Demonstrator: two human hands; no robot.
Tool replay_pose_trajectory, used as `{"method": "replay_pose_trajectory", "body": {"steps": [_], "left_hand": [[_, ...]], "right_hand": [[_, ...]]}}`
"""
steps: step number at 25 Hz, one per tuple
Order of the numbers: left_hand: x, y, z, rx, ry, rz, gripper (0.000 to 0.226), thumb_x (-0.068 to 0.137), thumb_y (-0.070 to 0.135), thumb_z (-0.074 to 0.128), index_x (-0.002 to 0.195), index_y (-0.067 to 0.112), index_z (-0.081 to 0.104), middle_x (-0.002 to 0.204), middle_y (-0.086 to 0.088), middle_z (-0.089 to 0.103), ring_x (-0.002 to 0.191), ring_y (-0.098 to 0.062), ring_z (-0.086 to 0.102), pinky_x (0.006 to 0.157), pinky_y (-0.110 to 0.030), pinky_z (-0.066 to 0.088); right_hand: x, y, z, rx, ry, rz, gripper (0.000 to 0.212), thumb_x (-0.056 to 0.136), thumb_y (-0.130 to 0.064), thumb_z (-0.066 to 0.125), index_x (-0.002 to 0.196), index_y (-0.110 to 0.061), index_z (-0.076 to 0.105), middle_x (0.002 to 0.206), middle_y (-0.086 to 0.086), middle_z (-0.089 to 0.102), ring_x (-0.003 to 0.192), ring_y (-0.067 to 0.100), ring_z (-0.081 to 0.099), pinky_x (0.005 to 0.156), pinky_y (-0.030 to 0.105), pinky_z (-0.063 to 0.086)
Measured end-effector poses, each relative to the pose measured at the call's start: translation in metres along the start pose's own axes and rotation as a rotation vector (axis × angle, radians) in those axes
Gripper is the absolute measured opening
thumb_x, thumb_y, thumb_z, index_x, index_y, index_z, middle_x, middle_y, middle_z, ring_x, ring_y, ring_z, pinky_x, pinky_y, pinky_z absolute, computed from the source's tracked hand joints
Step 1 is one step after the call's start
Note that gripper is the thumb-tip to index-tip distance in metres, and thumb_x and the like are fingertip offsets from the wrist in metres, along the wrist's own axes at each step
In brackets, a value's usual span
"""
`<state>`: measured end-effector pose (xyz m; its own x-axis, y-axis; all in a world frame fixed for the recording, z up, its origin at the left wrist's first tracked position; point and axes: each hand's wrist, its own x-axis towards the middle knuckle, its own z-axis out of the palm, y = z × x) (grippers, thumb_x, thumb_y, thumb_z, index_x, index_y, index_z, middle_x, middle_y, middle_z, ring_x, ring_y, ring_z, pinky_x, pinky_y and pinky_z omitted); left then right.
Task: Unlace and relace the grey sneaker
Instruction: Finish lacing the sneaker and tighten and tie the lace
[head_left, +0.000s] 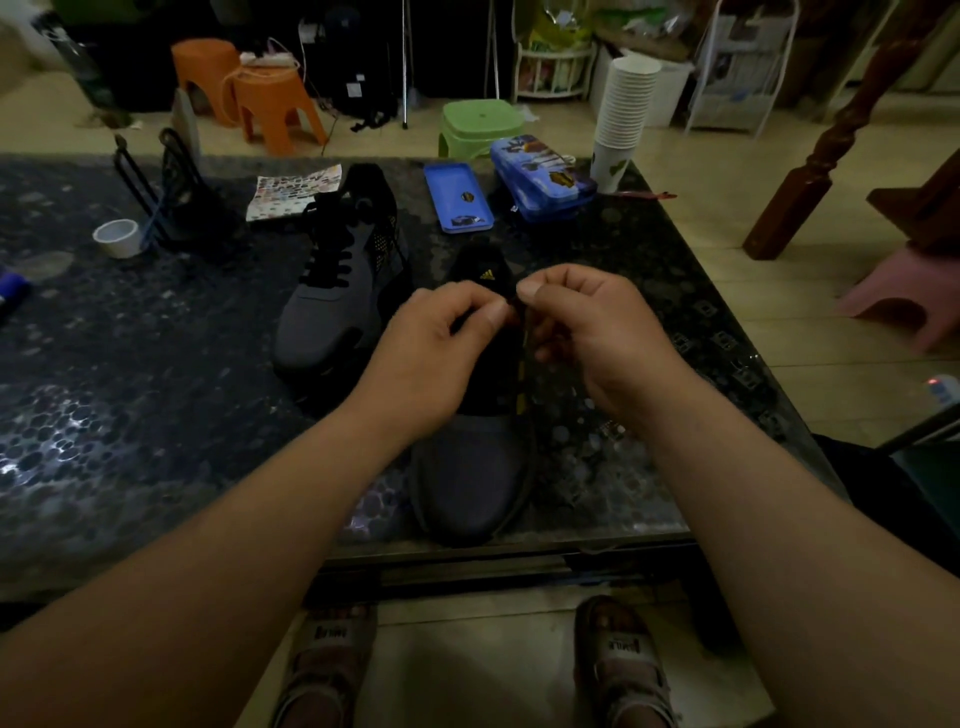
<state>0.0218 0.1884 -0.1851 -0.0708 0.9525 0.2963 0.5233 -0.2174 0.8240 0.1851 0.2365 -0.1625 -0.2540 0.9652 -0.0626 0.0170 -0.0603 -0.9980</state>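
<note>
I am looking at the grey sneaker (470, 467), which is lying directly under both grips with its toe pointing toward me, sitting flat on the dark patterned surface (156, 389) close to the near edge, probably so its eyelets are facing up within easy reach. Its black tongue (483, 265) is standing just beyond the fingertips. My left grip (436, 353) and right grip (592, 338) are meeting thumb to thumb above the throat of the shoe, each pinching a bit of black lace (515, 306) between thumb and forefinger. I am judging that the two are steadying the lace end so it can be fed through an upper eyelet. In this dim light I am not making out how many eyelets are threaded. Beyond and to the left of the left grip, a second sneaker (337, 291) is lying fully laced, perhaps serving as a pattern. Farther beyond the grips a blue tin lid (457, 197) and a blue pencil case (540, 176) are lying side by side, with a stack of paper cups (623, 109) standing past the right grip and a tape roll (117, 236) sitting far out to the left
</note>
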Motion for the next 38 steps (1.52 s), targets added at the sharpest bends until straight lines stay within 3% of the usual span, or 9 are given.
{"method": "replay_pose_trajectory", "body": {"steps": [2,6,12,17,21,25,28,31,38], "left_hand": [[0.004,0.000,-0.008,-0.171,-0.005,-0.095,0.021,0.107,0.022,0.054,0.096,0.021,0.071,0.081,0.006,0.069,0.077,-0.005,0.058,0.075,-0.022,0.048],[0.002,-0.005,-0.006,-0.080,-0.029,-0.128,0.018,0.105,0.023,0.057,0.097,0.021,0.072,0.070,0.004,0.063,0.062,-0.001,0.051,0.059,-0.017,0.041],[0.007,-0.013,-0.001,0.061,-0.043,-0.137,0.014,0.100,0.026,0.066,0.088,0.028,0.072,0.058,0.008,0.057,0.051,-0.002,0.045,0.051,-0.016,0.037],[0.009,-0.010,0.003,0.299,-0.074,-0.021,0.011,0.099,0.033,0.066,0.090,0.033,0.072,0.054,0.011,0.051,0.054,-0.005,0.050,0.055,-0.025,0.037],[0.011,-0.007,0.002,0.413,-0.105,0.065,0.011,0.100,0.036,0.061,0.097,0.035,0.072,0.067,0.016,0.058,0.067,-0.006,0.055,0.064,-0.035,0.050],[0.014,-0.004,0.001,0.544,-0.086,0.153,0.013,0.102,0.037,0.056,0.099,0.035,0.068,0.076,0.013,0.058,0.079,-0.014,0.056,0.062,-0.034,0.043],[0.014,-0.003,0.005,0.553,-0.058,0.140,0.015,0.102,0.036,0.056,0.101,0.032,0.070,0.074,0.017,0.052,0.086,-0.015,0.055,0.067,-0.035,0.042],[0.014,-0.007,0.005,0.544,-0.059,0.142,0.016,0.102,0.035,0.056,0.100,0.032,0.070,0.083,0.016,0.062,0.089,-0.017,0.055,0.071,-0.037,0.045],[0.015,-0.016,0.004,0.513,-0.061,0.142,0.015,0.102,0.035,0.056,0.102,0.033,0.071,0.094,0.012,0.069,0.091,-0.018,0.056,0.079,-0.039,0.047]], "right_hand": [[0.007,0.003,0.002,-0.017,0.044,0.036,0.009,0.103,-0.019,0.059,0.099,-0.016,0.067,0.073,0.001,0.063,0.058,0.011,0.057,0.052,0.028,0.051],[0.018,0.014,0.007,-0.321,0.073,-0.015,0.008,0.099,-0.026,0.065,0.102,-0.018,0.066,0.085,0.003,0.064,0.068,0.014,0.063,0.053,0.030,0.057],[0.023,0.019,-0.011,-0.058,0.022,0.068,0.013,0.098,0.000,0.058,0.100,-0.013,0.061,0.086,0.006,0.065,0.069,0.015,0.065,0.064,0.033,0.059],[0.026,0.022,-0.014,-0.017,-0.004,0.082,0.015,0.098,0.001,0.058,0.098,-0.014,0.059,0.084,0.005,0.065,0.070,0.014,0.066,0.076,0.042,0.059],[0.025,0.019,-0.012,-0.022,-0.017,0.062,0.011,0.099,-0.001,0.060,0.101,-0.011,0.058,0.084,0.005,0.064,0.068,0.011,0.065,0.066,0.031,0.058],[0.023,0.019,-0.009,-0.059,-0.009,0.026,0.008,0.100,-0.008,0.064,0.106,-0.006,0.059,0.085,0.008,0.064,0.068,0.011,0.065,0.060,0.024,0.057],[0.017,0.022,-0.012,-0.019,-0.036,0.079,0.008,0.102,-0.012,0.062,0.105,-0.006,0.060,0.089,0.010,0.066,0.075,0.016,0.066,0.067,0.029,0.059],[0.009,0.027,-0.014,-0.060,-0.088,0.109,0.001,0.100,-0.006,0.063,0.100,-0.004,0.063,0.082,0.007,0.065,0.071,0.013,0.065,0.063,0.026,0.059],[0.004,0.027,-0.007,-0.203,-0.059,0.056,0.016,0.101,-0.010,0.063,0.086,-0.013,0.062,0.076,0.006,0.063,0.063,0.012,0.063,0.059,0.028,0.056]]}}
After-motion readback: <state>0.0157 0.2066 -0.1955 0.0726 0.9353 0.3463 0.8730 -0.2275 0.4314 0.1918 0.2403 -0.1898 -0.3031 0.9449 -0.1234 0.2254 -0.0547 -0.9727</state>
